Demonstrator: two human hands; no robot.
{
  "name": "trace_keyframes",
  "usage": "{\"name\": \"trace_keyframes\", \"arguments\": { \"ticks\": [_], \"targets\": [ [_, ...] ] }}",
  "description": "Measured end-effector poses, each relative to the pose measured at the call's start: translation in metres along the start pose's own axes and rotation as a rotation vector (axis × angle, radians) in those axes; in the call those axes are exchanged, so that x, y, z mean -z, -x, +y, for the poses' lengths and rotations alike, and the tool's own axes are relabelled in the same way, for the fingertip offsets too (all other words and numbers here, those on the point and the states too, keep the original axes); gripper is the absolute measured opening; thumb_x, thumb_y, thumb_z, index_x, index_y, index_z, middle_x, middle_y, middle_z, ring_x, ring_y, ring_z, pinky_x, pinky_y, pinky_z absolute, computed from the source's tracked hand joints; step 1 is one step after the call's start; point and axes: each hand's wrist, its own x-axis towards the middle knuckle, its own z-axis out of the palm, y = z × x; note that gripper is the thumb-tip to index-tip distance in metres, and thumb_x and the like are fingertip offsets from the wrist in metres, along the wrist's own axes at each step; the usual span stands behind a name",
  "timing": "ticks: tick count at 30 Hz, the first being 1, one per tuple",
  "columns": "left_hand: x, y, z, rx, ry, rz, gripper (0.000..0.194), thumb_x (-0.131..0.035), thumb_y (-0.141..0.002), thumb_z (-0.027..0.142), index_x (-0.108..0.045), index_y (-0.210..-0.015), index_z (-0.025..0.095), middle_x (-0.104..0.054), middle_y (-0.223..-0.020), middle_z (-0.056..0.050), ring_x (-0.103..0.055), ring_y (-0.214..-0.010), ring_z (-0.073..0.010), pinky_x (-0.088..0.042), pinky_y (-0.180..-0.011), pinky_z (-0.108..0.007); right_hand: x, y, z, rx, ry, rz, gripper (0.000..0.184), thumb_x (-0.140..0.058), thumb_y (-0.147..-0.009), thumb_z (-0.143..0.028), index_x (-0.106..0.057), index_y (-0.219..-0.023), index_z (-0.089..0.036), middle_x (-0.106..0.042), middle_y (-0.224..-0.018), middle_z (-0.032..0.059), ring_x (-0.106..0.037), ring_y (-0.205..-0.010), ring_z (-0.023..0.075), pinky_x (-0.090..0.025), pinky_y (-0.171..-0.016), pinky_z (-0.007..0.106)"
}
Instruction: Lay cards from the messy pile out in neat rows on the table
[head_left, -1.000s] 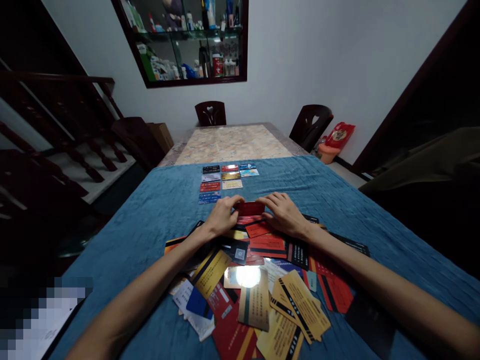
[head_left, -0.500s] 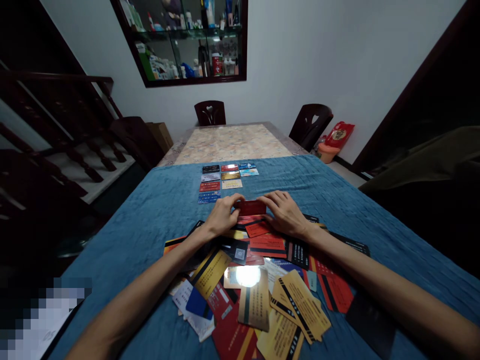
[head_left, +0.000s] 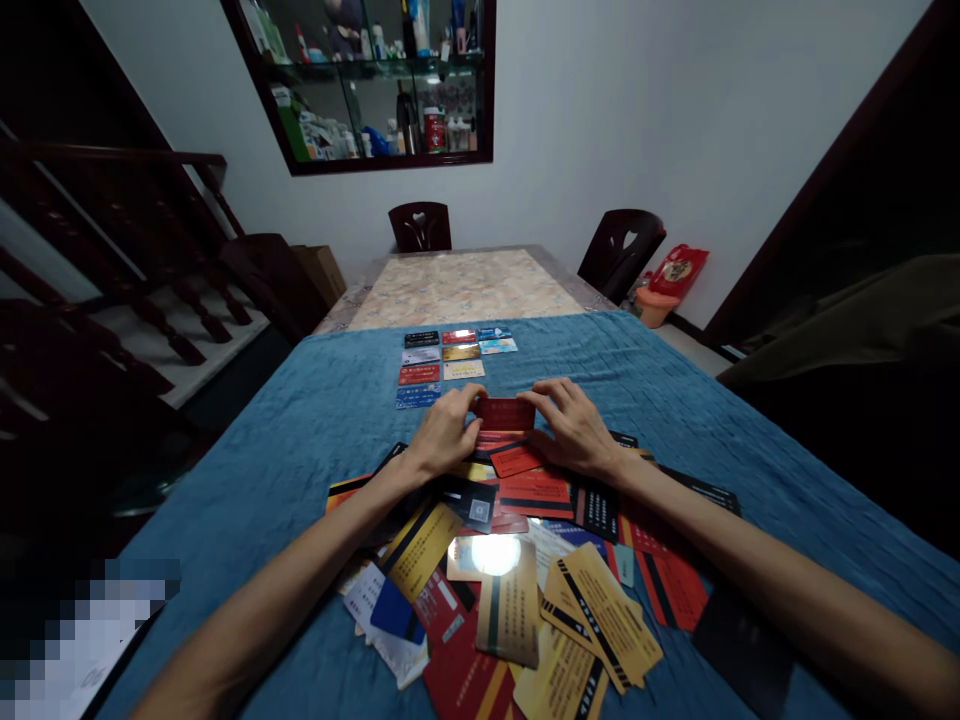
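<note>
A dark red card [head_left: 505, 413] is held up on edge between my two hands, its broad face turned toward me. My left hand [head_left: 448, 430] pinches its left end, and my right hand [head_left: 571, 425] grips the right end. Under and in front of the hands spreads a loose heap of plastic cards, among them an orange-red card [head_left: 535, 494], a gold card [head_left: 508, 610] and a black card [head_left: 469, 502]. Beyond my left hand, several cards lie flat in short columns, with a blue card [head_left: 418, 396] nearest and a cream card [head_left: 464, 370] to its right.
A blue cloth [head_left: 300, 450] covers the near part of the table; the patterned tabletop [head_left: 465, 285] shows behind it. Dark wooden chairs [head_left: 622, 250] stand around the far end. A pixelated pale object [head_left: 82, 640] sits at the lower left.
The dark red card has tilted slightly, so more of its face shows. Both hands keep hold of its ends and have barely moved.
</note>
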Motion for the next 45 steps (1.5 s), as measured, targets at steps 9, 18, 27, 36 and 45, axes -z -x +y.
{"name": "trace_keyframes", "arguments": {
  "ticks": [9, 18, 27, 36, 45],
  "targets": [
    [0.002, 0.001, 0.003, -0.125, -0.204, -0.034, 0.037, -0.058, -0.081, 0.012, -0.052, -0.117, 0.014, -0.062, -0.114, -0.013, -0.056, -0.108, -0.0277, -0.049, -0.094, -0.043, 0.003, -0.002, -0.001, 0.025, -0.003, 0.018, 0.039, -0.055, -0.090, -0.030, -0.056, -0.127, -0.015, -0.060, -0.115, 0.0168, -0.048, -0.104, 0.0306, -0.043, -0.085, 0.044],
    [-0.004, 0.002, 0.001, -0.230, -0.449, 0.023, 0.036, -0.053, -0.086, 0.014, -0.054, -0.122, 0.014, -0.057, -0.125, -0.018, -0.053, -0.117, -0.0305, -0.047, -0.092, -0.045, 0.004, -0.003, 0.000, 0.028, -0.025, -0.022, 0.046, -0.057, -0.087, -0.026, -0.054, -0.131, -0.016, -0.060, -0.113, 0.0157, -0.048, -0.103, 0.0306, -0.043, -0.083, 0.043],
    [-0.003, 0.002, -0.003, -0.312, -0.644, -0.058, 0.039, -0.045, -0.093, 0.017, -0.052, -0.130, 0.009, -0.059, -0.125, -0.019, -0.052, -0.115, -0.0315, -0.040, -0.096, -0.046, 0.002, -0.005, -0.003, 0.016, -0.014, -0.042, 0.042, -0.057, -0.087, -0.023, -0.055, -0.128, -0.015, -0.059, -0.110, 0.0159, -0.049, -0.100, 0.0301, -0.045, -0.080, 0.042],
    [0.013, -0.015, -0.003, -0.261, -0.671, -0.169, 0.033, -0.048, -0.091, 0.020, -0.056, -0.122, 0.010, -0.060, -0.123, -0.018, -0.052, -0.113, -0.0310, -0.042, -0.092, -0.043, -0.002, -0.021, 0.009, 0.032, -0.003, -0.121, 0.046, -0.060, -0.086, -0.027, -0.054, -0.129, -0.013, -0.058, -0.115, 0.0173, -0.047, -0.102, 0.0302, -0.046, -0.079, 0.042],
    [0.032, -0.042, -0.019, -0.187, -0.646, -0.259, 0.037, -0.056, -0.087, 0.023, -0.054, -0.123, 0.013, -0.058, -0.126, -0.016, -0.050, -0.116, -0.0311, -0.043, -0.092, -0.044, -0.010, -0.059, 0.031, 0.050, 0.009, -0.234, 0.045, -0.062, -0.083, -0.028, -0.057, -0.126, -0.017, -0.058, -0.114, 0.0149, -0.046, -0.099, 0.0287, -0.043, -0.081, 0.041]
  ]
}}
